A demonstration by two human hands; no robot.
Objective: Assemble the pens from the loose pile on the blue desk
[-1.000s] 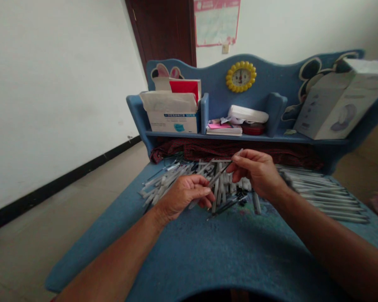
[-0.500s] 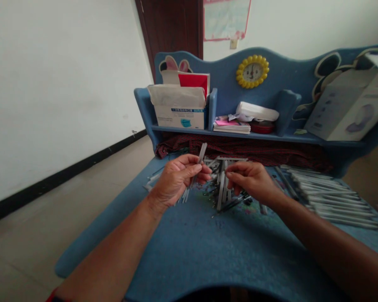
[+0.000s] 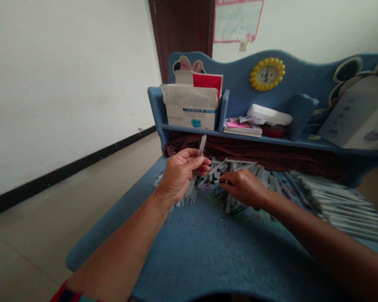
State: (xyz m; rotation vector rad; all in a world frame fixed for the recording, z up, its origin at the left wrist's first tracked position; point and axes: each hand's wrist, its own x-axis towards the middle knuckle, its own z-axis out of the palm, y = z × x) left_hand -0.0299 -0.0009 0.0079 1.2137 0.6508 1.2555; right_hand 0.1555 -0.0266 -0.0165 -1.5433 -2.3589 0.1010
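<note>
My left hand [image 3: 183,173] pinches a slim translucent tube [image 3: 202,146] like a pen barrel between thumb and fingers, its upper end pointing up; whether it is one or more, I cannot tell. Below that hand, several more thin tubes [image 3: 192,196] lie on the blue desk [image 3: 208,251]. My right hand [image 3: 246,187] is lowered to a loose pile of grey-white tubes and dark thin pieces [image 3: 228,205], fingers closed together. What its fingertips grip, if anything, is too small to make out.
Many similar tubes [image 3: 349,207] lie side by side at the desk's right. Behind are a dark red checked cloth [image 3: 271,151] and a shelf holding a mask box [image 3: 190,117], papers [image 3: 243,130] and a large white box [image 3: 354,113]. A yellow-rimmed clock [image 3: 267,74] is on the backboard.
My right hand has turned and dropped lower into the pile, with its fingers curled in. My left hand keeps its tube, now held more upright. The view has swung slightly left.
</note>
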